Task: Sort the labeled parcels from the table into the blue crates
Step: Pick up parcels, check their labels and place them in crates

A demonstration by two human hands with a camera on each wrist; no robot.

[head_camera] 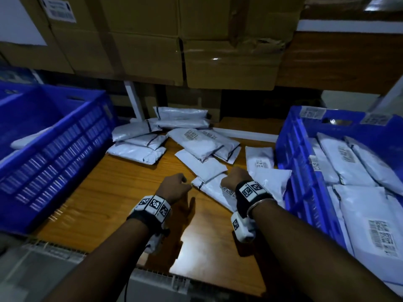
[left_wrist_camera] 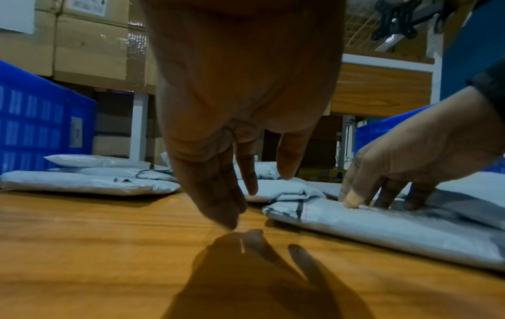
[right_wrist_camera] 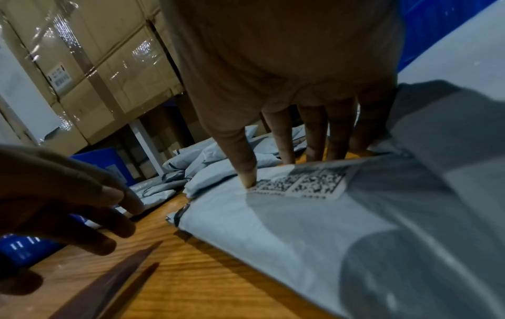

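The right hand (head_camera: 234, 177) reached down onto the nearest grey parcel (head_camera: 214, 188), thumb tip planted by its printed label (right_wrist_camera: 300, 183) and the four fingers curled over the far edge, gripping it. The left hand (head_camera: 174, 185) hovered just at nine o'clock of that parcel, fingers hanging loose and pointing down toward the wooden table (head_camera: 122, 182), holding nothing; whether a fingertip grazed the wood I could not tell. More parcels lay heaped from eleven to one o'clock on the table. A blue crate (head_camera: 54, 149) stood at nine o'clock with a parcel or two inside; another blue crate (head_camera: 305, 162) at three o'clock was packed with them. Taped cardboard boxes (head_camera: 152, 40) were stacked at twelve o'clock, in dim light.
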